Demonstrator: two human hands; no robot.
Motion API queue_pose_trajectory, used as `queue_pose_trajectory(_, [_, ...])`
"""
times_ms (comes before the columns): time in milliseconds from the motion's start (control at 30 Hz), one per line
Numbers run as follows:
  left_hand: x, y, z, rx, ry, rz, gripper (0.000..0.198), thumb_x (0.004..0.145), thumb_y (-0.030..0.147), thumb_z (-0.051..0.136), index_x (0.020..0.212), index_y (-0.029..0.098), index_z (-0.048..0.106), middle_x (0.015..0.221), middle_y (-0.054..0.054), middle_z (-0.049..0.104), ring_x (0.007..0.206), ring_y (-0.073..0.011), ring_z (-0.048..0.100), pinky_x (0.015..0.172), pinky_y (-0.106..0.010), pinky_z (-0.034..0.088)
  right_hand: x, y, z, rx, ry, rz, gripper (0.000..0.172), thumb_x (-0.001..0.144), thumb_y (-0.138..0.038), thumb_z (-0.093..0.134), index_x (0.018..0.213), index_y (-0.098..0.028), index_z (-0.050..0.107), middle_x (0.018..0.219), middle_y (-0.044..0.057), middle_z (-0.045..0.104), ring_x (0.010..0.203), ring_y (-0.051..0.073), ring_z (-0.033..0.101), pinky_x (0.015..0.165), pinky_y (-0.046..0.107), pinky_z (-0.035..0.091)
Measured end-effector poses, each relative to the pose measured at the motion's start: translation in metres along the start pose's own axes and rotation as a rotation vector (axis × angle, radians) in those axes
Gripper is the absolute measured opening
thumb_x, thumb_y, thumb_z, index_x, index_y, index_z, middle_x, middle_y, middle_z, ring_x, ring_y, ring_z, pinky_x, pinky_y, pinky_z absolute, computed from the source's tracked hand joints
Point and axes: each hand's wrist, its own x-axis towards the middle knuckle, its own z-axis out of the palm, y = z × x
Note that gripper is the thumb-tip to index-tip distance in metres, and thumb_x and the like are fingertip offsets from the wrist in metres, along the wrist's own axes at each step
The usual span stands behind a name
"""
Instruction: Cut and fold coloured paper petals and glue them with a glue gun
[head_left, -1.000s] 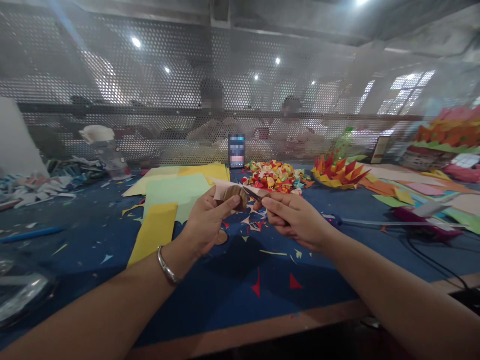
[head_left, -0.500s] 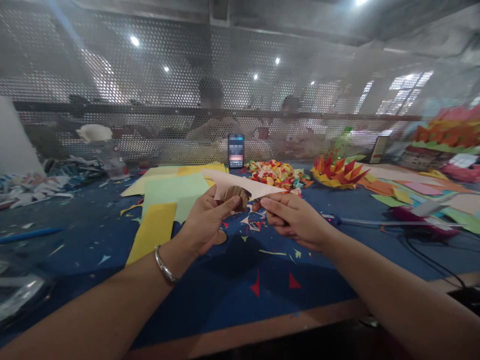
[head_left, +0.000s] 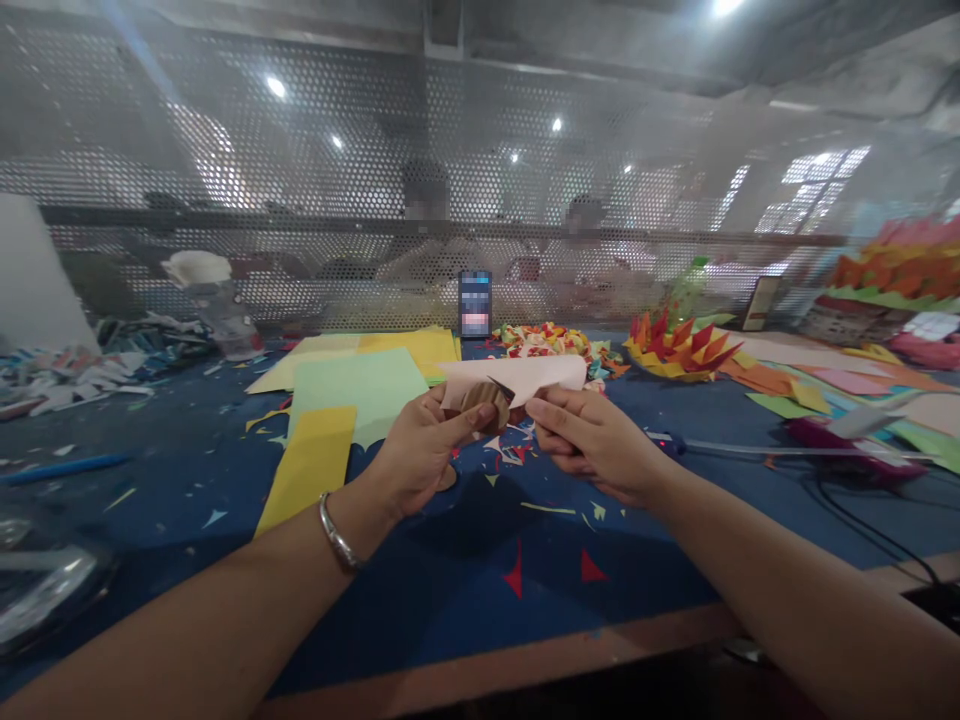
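My left hand [head_left: 416, 455] is closed on a pale peach paper sheet [head_left: 525, 375], pressing a round brown cardboard disc [head_left: 484, 400] against it with the thumb. My right hand [head_left: 592, 440] is closed just to the right, its fingers at the sheet's lower edge. A dark scissor blade [head_left: 501, 388] pokes from it into the paper beside the disc; the handles are hidden inside the fingers. Both hands hover above the blue table [head_left: 465, 590], which is strewn with small paper scraps. A metal bangle circles my left wrist.
Green and yellow sheets [head_left: 352, 385] lie behind my left hand. A pile of folded coloured pieces [head_left: 551, 340], a propped phone [head_left: 475, 303] and a spiky orange paper form [head_left: 679, 350] sit farther back. A pink tool [head_left: 840, 435] with a cable lies right. Two people sit behind the perforated screen.
The pale sheet has turned in my hands: its long point that stuck out to the right is gone and a broader face now shows. Both hands stay in place.
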Motion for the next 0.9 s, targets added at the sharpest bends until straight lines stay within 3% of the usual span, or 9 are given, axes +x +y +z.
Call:
queue_pose_trajectory(167, [0.0003,0.0017,-0.0003,0.005,0.027,-0.024,0.019,0.073,0.02,0.076,0.09,0.014,0.072,0.086,-0.007,0.073,0.08,-0.0146,0.066,0.077,-0.025,0.047,0.0014,0.001,0.0002,-0.002,-0.004,-0.038,0.023,0.093,-0.037,0.052,0.083,-0.017,0.055,0.056,-0.009,0.03,0.041,0.002,0.019,0.034,0.015,0.014])
queue_pose_trajectory(367, [0.0012,-0.0005,-0.0036,0.016,0.2,-0.128,0.016,0.068,0.021,0.08,0.079,0.015,0.07,0.081,-0.003,0.071,0.067,-0.0087,0.061,0.054,-0.018,0.04,0.0012,-0.0008,-0.0011,0.013,0.015,-0.025,0.023,0.093,-0.036,0.053,0.091,-0.014,0.06,0.058,-0.008,0.029,0.044,0.003,0.02,0.035,0.016,0.015])
queue_pose_trajectory(433, [0.0014,-0.001,-0.004,-0.003,0.23,-0.124,0.016,0.067,0.021,0.081,0.073,0.016,0.068,0.08,-0.002,0.071,0.068,-0.008,0.06,0.053,-0.018,0.039,0.0008,-0.0027,-0.0007,0.01,0.017,-0.012,0.024,0.093,-0.036,0.052,0.092,-0.014,0.061,0.057,-0.008,0.03,0.043,0.003,0.02,0.035,0.017,0.014])
queue_pose_trajectory(700, [0.0016,0.0064,-0.0032,-0.018,0.161,-0.061,0.016,0.069,0.016,0.078,0.083,0.012,0.07,0.083,-0.004,0.071,0.073,-0.0087,0.061,0.063,-0.02,0.042,-0.0016,-0.0079,0.0013,-0.006,0.024,0.031,0.023,0.093,-0.037,0.051,0.091,-0.015,0.058,0.055,-0.008,0.032,0.039,0.003,0.021,0.033,0.017,0.012])
queue_pose_trajectory(900, [0.0012,0.0065,-0.0044,0.011,0.171,-0.081,0.015,0.068,0.018,0.078,0.079,0.012,0.069,0.079,-0.004,0.069,0.069,-0.009,0.057,0.059,-0.022,0.037,-0.0008,-0.0043,-0.002,-0.014,0.008,0.011,0.025,0.093,-0.039,0.052,0.09,-0.015,0.058,0.056,-0.008,0.03,0.041,0.003,0.02,0.034,0.017,0.012])
